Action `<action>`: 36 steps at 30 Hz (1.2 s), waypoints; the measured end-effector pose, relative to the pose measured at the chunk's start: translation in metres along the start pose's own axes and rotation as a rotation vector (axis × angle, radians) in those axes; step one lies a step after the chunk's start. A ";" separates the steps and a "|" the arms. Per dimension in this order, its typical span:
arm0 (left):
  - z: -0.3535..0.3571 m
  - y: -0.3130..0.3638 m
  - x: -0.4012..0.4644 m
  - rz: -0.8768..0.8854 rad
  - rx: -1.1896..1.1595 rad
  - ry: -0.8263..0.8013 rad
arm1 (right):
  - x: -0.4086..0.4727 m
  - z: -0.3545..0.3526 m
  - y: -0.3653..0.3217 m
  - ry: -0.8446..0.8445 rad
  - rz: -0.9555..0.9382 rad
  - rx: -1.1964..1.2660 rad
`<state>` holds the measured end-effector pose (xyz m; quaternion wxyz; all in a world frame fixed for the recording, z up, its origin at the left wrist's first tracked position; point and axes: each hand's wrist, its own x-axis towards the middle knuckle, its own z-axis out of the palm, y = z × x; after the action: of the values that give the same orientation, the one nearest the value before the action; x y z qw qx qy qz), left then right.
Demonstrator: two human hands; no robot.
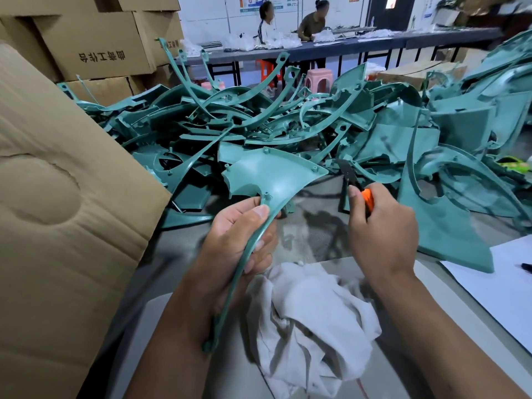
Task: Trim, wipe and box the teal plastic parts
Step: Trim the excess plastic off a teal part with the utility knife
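Teal plastic part (273,174) is held up over the bench (311,226), in front of the person, between the heap of parts (259,116) and the white rag (311,312). Left hand (239,234) is clamped on its narrow curved stem, thumb on the upper face near a small peg, fingers wrapped under; the stem's tail runs down along the wrist. Likely gripped there so the wide fan-shaped end sticks out free toward the blade side. Right hand (380,226) is closed around a cutter (358,191) with an orange body and a dark blade pointing up and away, tip just beside the part's right corner but apart from it, not yet touching as far as the view shows. Reads as the trim step, about to start on that edge. Part itself: matte teal, smooth concave face, several small moulded pegs along the rim, a jagged, notched edge on the left side of the fan, probably flash or a gate remnant. Rag lies crumpled directly below the hands, handy for the wipe. Large cardboard box (57,197) stands at the left, flap toward the person, presumably the destination. Risk: blade slipping toward the left thumb.
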<state>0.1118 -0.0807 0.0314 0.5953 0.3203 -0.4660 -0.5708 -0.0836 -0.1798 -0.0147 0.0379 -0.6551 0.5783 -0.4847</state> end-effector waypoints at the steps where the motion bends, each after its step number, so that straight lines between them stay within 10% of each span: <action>1: -0.001 0.000 0.000 0.002 0.012 0.013 | -0.001 0.000 0.000 -0.009 -0.007 0.000; 12: 0.003 -0.011 0.007 0.038 0.085 0.089 | -0.017 -0.005 -0.023 -0.270 -0.491 0.466; 28: -0.013 0.001 0.000 0.041 -0.090 0.010 | 0.002 -0.008 0.000 -0.038 0.018 -0.081; 36: -0.026 -0.001 0.005 0.185 0.029 0.271 | 0.002 -0.013 -0.008 -0.707 -0.181 -0.230</action>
<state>0.1350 -0.0892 0.0222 0.6982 0.3587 -0.4169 -0.4583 -0.0865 -0.1722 -0.0015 0.1180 -0.8304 0.5199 -0.1622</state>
